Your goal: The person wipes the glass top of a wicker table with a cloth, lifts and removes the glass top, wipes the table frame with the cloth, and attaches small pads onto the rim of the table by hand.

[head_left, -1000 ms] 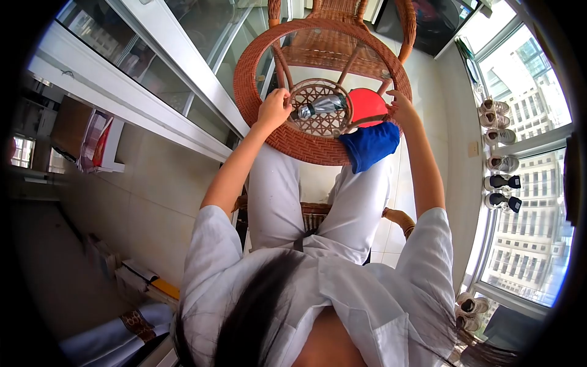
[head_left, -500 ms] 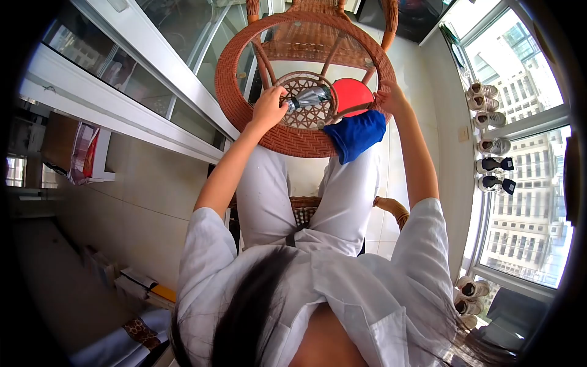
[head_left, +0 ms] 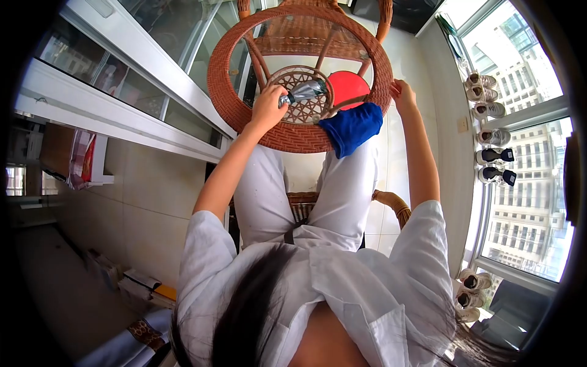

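My left hand (head_left: 269, 108) is closed round the near end of a silver-grey, shiny object (head_left: 307, 91), perhaps an umbrella or bottle, that lies over the glass-topped wicker table (head_left: 296, 139). My right hand (head_left: 402, 96) is just off the table's right rim, its fingers apart and nothing visible in them. A blue cloth (head_left: 350, 129) hangs over the near right edge of the table. Beyond the cloth is a red round thing (head_left: 348, 89), partly covered by it.
A wicker chair (head_left: 293, 46) stands behind the table. Sliding glass doors (head_left: 177, 117) run along the left. Several shoes (head_left: 489, 111) line the window ledge at the right. A wicker armrest (head_left: 394, 205) is beside my right leg.
My left hand has closed on the silver-grey object. My right hand has come away from the table's rim. The view has shifted, so the table sits further left and higher.
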Demonstrator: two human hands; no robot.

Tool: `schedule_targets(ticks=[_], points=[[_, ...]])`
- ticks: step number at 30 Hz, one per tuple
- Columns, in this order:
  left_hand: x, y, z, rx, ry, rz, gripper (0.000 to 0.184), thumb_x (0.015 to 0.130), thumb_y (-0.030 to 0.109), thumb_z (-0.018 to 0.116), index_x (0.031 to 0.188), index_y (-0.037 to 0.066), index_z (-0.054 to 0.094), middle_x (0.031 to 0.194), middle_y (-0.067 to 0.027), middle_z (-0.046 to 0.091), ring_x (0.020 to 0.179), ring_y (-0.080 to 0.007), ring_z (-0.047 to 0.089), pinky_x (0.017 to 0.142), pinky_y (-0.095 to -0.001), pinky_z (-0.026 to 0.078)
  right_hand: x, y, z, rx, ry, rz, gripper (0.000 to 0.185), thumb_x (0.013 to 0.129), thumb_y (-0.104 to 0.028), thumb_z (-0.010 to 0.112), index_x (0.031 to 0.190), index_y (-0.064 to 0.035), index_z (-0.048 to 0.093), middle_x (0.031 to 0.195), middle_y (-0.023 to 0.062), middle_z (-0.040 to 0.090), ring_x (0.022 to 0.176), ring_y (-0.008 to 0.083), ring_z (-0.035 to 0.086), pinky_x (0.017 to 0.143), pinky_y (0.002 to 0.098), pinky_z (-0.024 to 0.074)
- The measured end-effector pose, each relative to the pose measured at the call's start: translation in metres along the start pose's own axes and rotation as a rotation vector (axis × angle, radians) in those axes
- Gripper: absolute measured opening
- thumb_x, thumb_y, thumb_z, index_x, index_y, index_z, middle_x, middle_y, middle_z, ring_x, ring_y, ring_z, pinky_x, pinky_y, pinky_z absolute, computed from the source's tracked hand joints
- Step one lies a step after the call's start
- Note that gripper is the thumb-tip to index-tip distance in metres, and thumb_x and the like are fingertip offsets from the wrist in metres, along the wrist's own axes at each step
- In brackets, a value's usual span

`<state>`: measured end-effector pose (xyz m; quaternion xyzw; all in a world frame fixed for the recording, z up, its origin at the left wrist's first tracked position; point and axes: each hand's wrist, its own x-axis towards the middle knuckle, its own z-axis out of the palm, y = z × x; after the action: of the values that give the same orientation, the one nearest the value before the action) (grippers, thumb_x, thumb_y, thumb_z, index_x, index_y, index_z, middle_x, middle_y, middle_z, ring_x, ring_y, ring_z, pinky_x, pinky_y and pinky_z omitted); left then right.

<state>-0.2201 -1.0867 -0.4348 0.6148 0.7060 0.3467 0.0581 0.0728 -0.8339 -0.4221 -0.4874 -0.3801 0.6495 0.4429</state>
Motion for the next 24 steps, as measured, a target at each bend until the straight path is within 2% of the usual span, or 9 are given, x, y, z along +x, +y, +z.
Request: schedule_targets(ticks=[2, 5, 6, 8, 10, 11, 15, 19, 24], points=[[-0.002, 0.003, 0.002, 0.001, 0.004, -0.005, 0.022, 0.072, 0.007, 0.062, 0.092, 0.005, 0.055, 0.095, -0.0103, 0.056, 0.095, -0.0287, 0.054, 0.081, -0.0368, 0.044, 0.011, 0.027, -0.026, -0.071, 0.305, -0.11, 0.023, 0.082, -0.015, 0.055, 0.093, 0.0041, 0.055, 0.09, 0.012, 0.06, 0.084, 0.0227, 0.059, 0.073, 0.0306, 0.0501], [0.002, 0.013, 0.011, -0.08, 0.029, -0.003, 0.021, 0.072, 0.005, 0.061, 0.092, 0.006, 0.054, 0.094, -0.0104, 0.056, 0.095, -0.0293, 0.053, 0.081, -0.0376, 0.043, 0.012, 0.079, -0.061, 0.445, 0.194, 0.295, 0.04, 0.089, -0.028, 0.044, 0.108, 0.0068, 0.052, 0.103, 0.0161, 0.06, 0.1, 0.0285, 0.056, 0.091, 0.0371, 0.0442], [0.005, 0.014, 0.019, -0.09, 0.078, 0.059, 0.021, 0.072, 0.005, 0.061, 0.092, 0.006, 0.054, 0.094, -0.0101, 0.055, 0.094, -0.0294, 0.053, 0.081, -0.0379, 0.043, 0.003, 0.088, -0.063, 0.618, 0.084, 0.458, 0.047, 0.092, -0.034, 0.039, 0.113, 0.0062, 0.051, 0.109, 0.0173, 0.059, 0.105, 0.0301, 0.055, 0.096, 0.0394, 0.0407], [0.016, 0.027, 0.029, -0.104, 0.108, 0.138, 0.021, 0.071, 0.004, 0.061, 0.092, 0.006, 0.054, 0.095, -0.01, 0.055, 0.094, -0.0294, 0.052, 0.081, -0.0381, 0.043, 0.034, 0.147, -0.09, 0.935, -0.797, 0.415, 0.067, 0.092, -0.051, 0.027, 0.122, 0.0066, 0.045, 0.123, 0.0208, 0.051, 0.114, 0.0338, 0.047, 0.1, 0.0437, 0.0346], [0.028, 0.044, 0.033, -0.171, 0.096, 0.173, 0.021, 0.071, 0.005, 0.06, 0.091, 0.005, 0.054, 0.091, -0.011, 0.055, 0.092, -0.0297, 0.053, 0.081, -0.038, 0.043, 0.007, 0.118, -0.043, 0.545, -0.171, 0.304, 0.066, 0.092, -0.051, 0.028, 0.126, 0.0037, 0.042, 0.127, 0.0211, 0.048, 0.115, 0.0337, 0.047, 0.1, 0.0448, 0.0349], [0.034, 0.053, 0.036, -0.206, 0.09, 0.168, 0.021, 0.071, 0.005, 0.06, 0.091, 0.005, 0.055, 0.091, -0.0109, 0.056, 0.091, -0.0298, 0.053, 0.08, -0.0378, 0.043, 0.043, 0.145, -0.059, 1.08, -0.899, 0.345, 0.064, 0.092, -0.049, 0.029, 0.13, 0.0018, 0.039, 0.129, 0.0199, 0.047, 0.117, 0.0332, 0.046, 0.099, 0.0442, 0.0366], [0.054, 0.077, 0.055, -0.287, 0.024, 0.181, 0.02, 0.071, 0.006, 0.06, 0.091, 0.004, 0.055, 0.091, -0.0107, 0.056, 0.092, -0.0299, 0.053, 0.081, -0.0375, 0.042, 0.039, 0.117, -0.014, 0.744, -0.587, 0.231, 0.059, 0.092, -0.045, 0.032, 0.13, 0.0004, 0.037, 0.13, 0.0183, 0.045, 0.114, 0.0342, 0.049, 0.095, 0.0445, 0.0415], [0.062, 0.089, 0.083, -0.243, -0.031, 0.17, 0.028, 0.072, 0.005, 0.062, 0.099, 0.004, 0.054, 0.1, -0.0106, 0.055, 0.098, -0.029, 0.052, 0.085, -0.0373, 0.041, 0.05, 0.133, -0.02, 0.647, -0.638, 0.195, 0.062, 0.093, -0.042, 0.032, 0.132, 0.0051, 0.03, 0.133, 0.0225, 0.039, 0.117, 0.0354, 0.046, 0.1, 0.0445, 0.0384], [0.069, 0.106, 0.105, -0.099, 0.026, 0.136, 0.045, 0.068, 0.011, 0.069, 0.108, 0.006, 0.049, 0.105, -0.0105, 0.05, 0.1, -0.03, 0.048, 0.086, -0.0389, 0.04, 0.046, 0.135, -0.016, 1.092, -0.857, 0.4, 0.064, 0.093, -0.043, 0.029, 0.131, 0.0081, 0.029, 0.13, 0.027, 0.039, 0.12, 0.0394, 0.041, 0.102, 0.0457, 0.036]])
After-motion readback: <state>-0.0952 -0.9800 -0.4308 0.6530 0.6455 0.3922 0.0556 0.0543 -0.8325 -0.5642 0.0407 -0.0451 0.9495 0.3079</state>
